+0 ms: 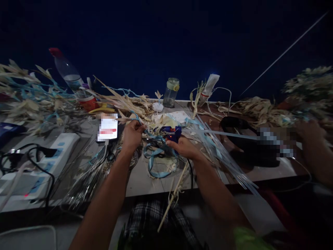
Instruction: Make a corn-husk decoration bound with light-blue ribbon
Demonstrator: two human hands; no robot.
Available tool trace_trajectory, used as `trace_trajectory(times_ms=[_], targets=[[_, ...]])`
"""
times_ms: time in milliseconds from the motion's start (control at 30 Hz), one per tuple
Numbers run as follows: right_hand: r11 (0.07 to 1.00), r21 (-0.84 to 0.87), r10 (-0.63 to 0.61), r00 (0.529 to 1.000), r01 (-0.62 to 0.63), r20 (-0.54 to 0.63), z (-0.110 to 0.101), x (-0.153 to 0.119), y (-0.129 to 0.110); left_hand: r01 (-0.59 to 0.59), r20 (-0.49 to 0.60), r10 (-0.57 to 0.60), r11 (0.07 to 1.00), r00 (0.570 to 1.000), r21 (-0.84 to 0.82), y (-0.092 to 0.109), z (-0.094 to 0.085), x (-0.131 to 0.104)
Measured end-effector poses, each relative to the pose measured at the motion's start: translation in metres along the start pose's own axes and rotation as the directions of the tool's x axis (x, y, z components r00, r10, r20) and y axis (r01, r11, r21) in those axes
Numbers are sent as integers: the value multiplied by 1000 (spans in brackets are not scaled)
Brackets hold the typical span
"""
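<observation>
My right hand [183, 146] is closed around a blue glue gun [170, 131] with a small red light on its body. From its rear a long clear glue stick [221, 133] runs out to the right. My left hand [133, 134] is pinched on a thin stem wrapped in blue [135, 116], just left of the gun. Dried husk petals [122, 99] fan out behind that hand. Light blue ribbon [158, 172] lies looped on the table below the gun. The gun's tip is hard to make out among husk pieces.
A lit phone [108, 128], a white power strip [52, 163] and metal wires [88, 184] lie to the left. Spare glue sticks [229, 163] lie right. Behind stand a jar [171, 93] and a bottle [67, 73]. Another person's hand [310, 135] is at far right.
</observation>
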State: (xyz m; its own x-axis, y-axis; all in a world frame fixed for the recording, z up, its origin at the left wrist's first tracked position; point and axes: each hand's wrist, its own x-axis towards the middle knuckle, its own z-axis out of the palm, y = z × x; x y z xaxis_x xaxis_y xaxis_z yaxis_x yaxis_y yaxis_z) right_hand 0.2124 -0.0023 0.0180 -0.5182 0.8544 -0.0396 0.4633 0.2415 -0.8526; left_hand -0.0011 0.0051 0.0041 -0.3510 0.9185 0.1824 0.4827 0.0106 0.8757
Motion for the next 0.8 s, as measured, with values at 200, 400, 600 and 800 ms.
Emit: trace_trajectory(times_ms=[200,400,600,800], targets=[[1000,0,3,1000,-3,-7,-2,1,0,3,-16,-3,1000,1000,-30,1,0,2],[975,214,62,998,-65,22,-17,-6,9,-3,-18,1,996,1000,-87,-2,-1,3],[803,596,127,981,-14,-148,-31,-8,10,-8,-29,6,996,1000,-85,2,-4,0],[683,692,391,917,-233,-78,-35,18,29,-50,-35,45,988,998,-146,6,-3,-2]])
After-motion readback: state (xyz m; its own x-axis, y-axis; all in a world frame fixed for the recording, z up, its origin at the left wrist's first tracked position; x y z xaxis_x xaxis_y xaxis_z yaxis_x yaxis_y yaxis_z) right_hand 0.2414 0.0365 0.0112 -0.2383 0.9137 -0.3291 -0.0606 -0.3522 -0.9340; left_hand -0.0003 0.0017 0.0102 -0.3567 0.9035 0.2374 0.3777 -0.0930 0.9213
